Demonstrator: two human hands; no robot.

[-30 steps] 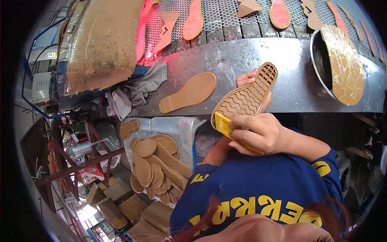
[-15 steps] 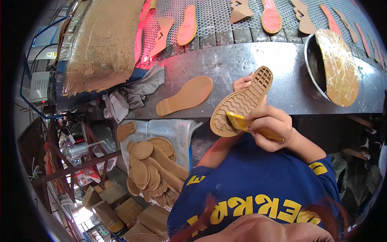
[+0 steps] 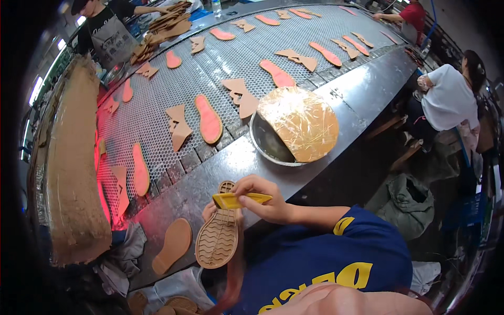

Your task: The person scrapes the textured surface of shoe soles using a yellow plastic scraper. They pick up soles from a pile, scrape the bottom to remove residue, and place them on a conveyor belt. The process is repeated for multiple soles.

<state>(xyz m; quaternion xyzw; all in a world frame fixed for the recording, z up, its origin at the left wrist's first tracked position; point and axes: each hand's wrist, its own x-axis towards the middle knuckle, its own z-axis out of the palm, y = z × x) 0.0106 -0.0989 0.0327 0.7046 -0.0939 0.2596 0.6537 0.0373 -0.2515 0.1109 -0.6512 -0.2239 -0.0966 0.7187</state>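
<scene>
Compared with half a second earlier: rubber outsole (image 3: 217,242) swung from a slant to nearly upright, tread side toward the camera. Yellow tool (image 3: 239,200) shifted from the lower end of the tread to the upper end. Metal bowl (image 3: 261,148) now straight beyond the hands rather than off to the right.

Step in hand, by judgement: working the tread face of the outsole with the yellow tool, at the upper end. Cannot tell whether the tool is a brush or a scraper.

Right hand (image 3: 265,203): closed on the yellow tool, thumb and fingers pinching the handle, tool lying crosswise over the top of the outsole.

Left hand (image 3: 208,211): mostly hidden behind the outsole; fingertips curl round the left edge near the top, apparently gripping it.

Position of the outsole: held between both hands, clear of the steel ledge (image 3: 336,94), hanging below the right hand.

Next move, by judgement: keep the left grip steady, keep the tool flat against the tread and avoid pushing the sole out of the fingers.

Nearby: loose tan insole (image 3: 172,245) on the ledge, left of the hands and apart from them; bowl beyond the right hand.
</scene>
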